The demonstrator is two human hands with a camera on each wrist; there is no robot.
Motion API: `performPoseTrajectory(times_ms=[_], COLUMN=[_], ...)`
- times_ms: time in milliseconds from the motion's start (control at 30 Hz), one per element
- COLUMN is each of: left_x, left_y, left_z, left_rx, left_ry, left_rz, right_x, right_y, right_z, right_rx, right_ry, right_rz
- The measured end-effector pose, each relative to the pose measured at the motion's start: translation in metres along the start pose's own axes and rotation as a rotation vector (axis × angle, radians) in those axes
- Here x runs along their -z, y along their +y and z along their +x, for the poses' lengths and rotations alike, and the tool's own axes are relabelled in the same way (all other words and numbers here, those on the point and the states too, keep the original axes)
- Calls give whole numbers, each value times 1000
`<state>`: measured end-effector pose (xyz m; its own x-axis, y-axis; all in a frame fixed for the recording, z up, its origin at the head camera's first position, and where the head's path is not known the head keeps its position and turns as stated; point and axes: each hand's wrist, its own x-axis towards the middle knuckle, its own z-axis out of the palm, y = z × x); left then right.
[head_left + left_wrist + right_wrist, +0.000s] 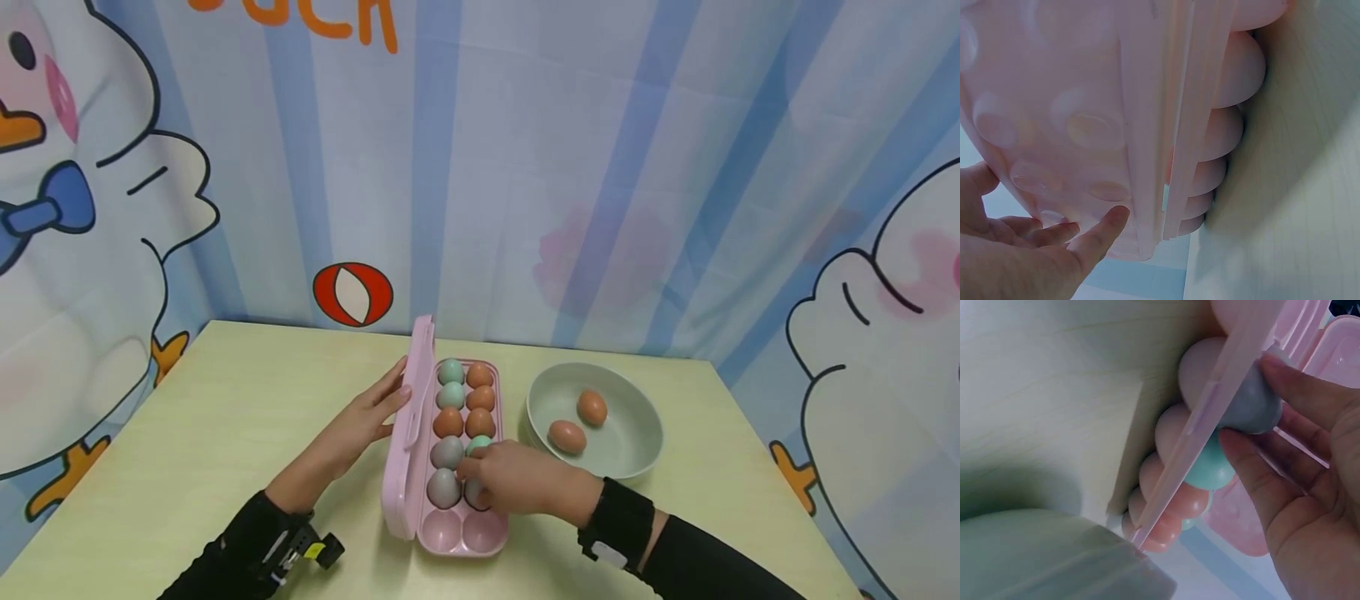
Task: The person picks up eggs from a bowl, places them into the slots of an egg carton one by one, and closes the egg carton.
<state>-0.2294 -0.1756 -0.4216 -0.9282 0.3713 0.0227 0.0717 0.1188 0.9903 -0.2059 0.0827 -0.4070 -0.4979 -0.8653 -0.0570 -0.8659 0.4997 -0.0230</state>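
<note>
While the right hand (517,477) pinches a grey egg (1254,403) between thumb and fingers, the left hand (367,421) grips nothing, its fingers loosely extended against the outer face of the raised lid (401,475). On the head view's clock face, that egg lies near 9 o'clock from the right hand's middle, at the fifth cup down the right-hand column; whether it sits fully down, I cannot tell. Its pink egg carton (441,532) lies between the two hands, long axis running roughly from 12 to 6 o'clock, with the lid hinged along its 9 o'clock side. Directly beyond the held egg, towards 6 o'clock, two bare cups (483,535) end the carton, and the right hand is the nearer one to them. Up the columns towards 12 stand more grey, brown and mint eggs (481,398). Further out, at 2 o'clock from the right hand, a pale bowl (626,450) holds two brown eggs (567,437) on the table (225,400).
</note>
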Motion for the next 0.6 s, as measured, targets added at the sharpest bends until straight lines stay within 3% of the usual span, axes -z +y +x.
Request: performPoseTrajectory(times_ms=[133,300,600], left_x=[0,0,1], left_y=[-1,0,1], left_z=[-1,-1,-1], left_rx=[3,-4,3], left_ry=[0,-1,3], left_rz=[0,9,6], right_x=[5,22,35], right_y=[6,14,44], right_z=[-4,-15,-35], right_rx=[13,-61,-129], right_ry=[16,31,147], right_rz=[-8,-14,-37])
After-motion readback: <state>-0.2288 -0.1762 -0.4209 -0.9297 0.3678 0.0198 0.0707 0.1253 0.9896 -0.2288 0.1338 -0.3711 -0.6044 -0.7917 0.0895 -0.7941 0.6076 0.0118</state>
